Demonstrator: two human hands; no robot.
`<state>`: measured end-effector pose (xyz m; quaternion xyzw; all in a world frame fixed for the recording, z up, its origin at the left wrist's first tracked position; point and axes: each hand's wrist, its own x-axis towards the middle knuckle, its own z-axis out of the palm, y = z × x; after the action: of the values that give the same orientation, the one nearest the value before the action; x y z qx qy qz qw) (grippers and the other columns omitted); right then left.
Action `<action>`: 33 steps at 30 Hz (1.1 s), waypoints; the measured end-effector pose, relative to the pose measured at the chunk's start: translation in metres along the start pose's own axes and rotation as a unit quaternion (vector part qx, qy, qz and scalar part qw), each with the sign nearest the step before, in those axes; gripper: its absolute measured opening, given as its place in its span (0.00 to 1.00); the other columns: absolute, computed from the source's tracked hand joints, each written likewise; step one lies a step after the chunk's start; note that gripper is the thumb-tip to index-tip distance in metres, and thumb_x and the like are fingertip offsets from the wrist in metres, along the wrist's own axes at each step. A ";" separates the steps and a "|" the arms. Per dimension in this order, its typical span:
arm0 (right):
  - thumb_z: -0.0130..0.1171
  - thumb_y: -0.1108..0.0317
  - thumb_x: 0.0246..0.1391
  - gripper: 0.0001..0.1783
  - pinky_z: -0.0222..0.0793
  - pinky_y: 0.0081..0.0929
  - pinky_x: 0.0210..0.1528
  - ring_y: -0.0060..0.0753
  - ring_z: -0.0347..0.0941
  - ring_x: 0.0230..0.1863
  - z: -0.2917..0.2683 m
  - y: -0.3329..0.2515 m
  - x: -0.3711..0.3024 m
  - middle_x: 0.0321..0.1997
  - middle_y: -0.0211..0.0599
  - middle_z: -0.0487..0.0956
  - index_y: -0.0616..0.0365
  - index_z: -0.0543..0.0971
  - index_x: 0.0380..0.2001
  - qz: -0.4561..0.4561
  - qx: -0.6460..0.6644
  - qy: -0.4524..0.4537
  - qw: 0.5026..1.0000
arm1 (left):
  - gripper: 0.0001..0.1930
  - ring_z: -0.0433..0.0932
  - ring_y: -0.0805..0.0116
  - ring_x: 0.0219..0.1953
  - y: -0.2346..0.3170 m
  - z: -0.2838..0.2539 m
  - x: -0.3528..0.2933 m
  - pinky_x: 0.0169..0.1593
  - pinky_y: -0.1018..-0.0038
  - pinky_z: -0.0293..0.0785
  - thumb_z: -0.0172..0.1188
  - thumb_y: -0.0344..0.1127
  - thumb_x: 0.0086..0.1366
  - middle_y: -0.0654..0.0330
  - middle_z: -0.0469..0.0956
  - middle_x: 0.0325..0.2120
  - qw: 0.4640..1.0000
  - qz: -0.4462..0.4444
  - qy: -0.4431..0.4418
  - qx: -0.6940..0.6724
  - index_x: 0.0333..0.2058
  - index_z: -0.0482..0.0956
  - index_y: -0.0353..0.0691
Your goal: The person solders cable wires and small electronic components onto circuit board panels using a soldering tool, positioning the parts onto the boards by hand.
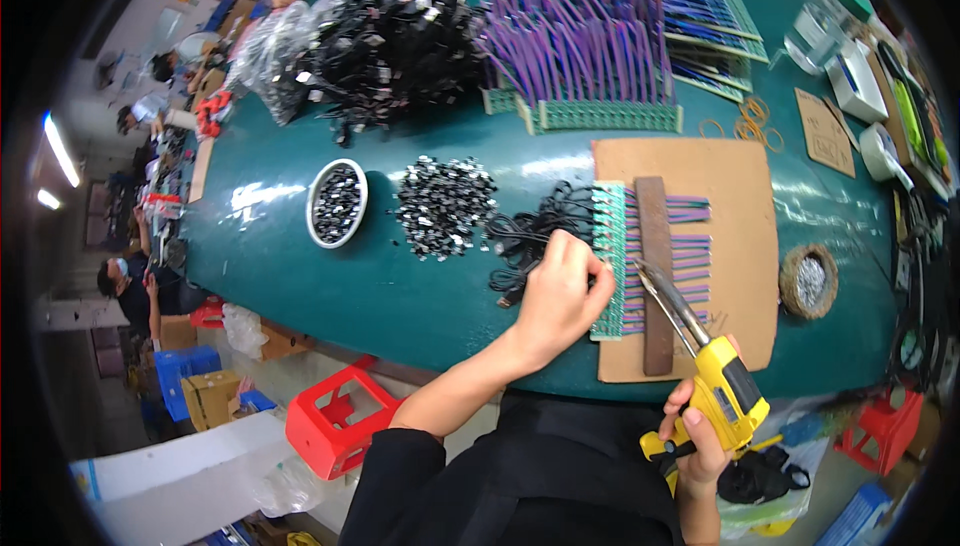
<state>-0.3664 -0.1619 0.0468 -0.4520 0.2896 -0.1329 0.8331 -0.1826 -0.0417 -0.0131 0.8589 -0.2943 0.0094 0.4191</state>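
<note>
My right hand [703, 438] grips a yellow soldering gun [728, 391] by its handle. The gun's metal tip reaches up and left to the green circuit board strip [609, 208], near my left fingertips. With thumb and fingers pinched, my left hand [558, 298] is at the strip's left side; what it pinches is hidden. Black cables [540, 224] lie bunched beside that hand. Purple and green wires [692, 251] run rightward from the strip, beneath a brown bar [656, 331]. Strip, wires and bar rest on a cardboard sheet [745, 176].
Small black-and-silver parts [445, 206] form a pile beside a white bowl [364, 196] of similar pieces. Behind are bundled black cables [400, 46] and stacked strips with purple wires [580, 46]. A round container [790, 291] holds silvery bits at right. Red stools [320, 426] stand below the table.
</note>
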 end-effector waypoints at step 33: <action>0.53 0.76 0.49 0.43 0.71 0.18 0.23 0.24 0.69 0.32 0.003 -0.002 0.005 0.35 0.41 0.72 0.60 0.45 0.66 -0.077 -0.011 0.015 0.997 | 0.07 0.75 0.77 0.23 0.025 -0.067 0.018 0.28 0.82 0.71 0.55 0.30 0.64 0.60 0.75 0.23 0.769 -0.198 -0.314 -0.521 0.28 0.68 0.37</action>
<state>-0.3610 -0.1632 0.0478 -0.4799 0.2677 -0.2002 0.8112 -0.1649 -0.0141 0.0523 0.5033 -0.1922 -0.4986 0.6791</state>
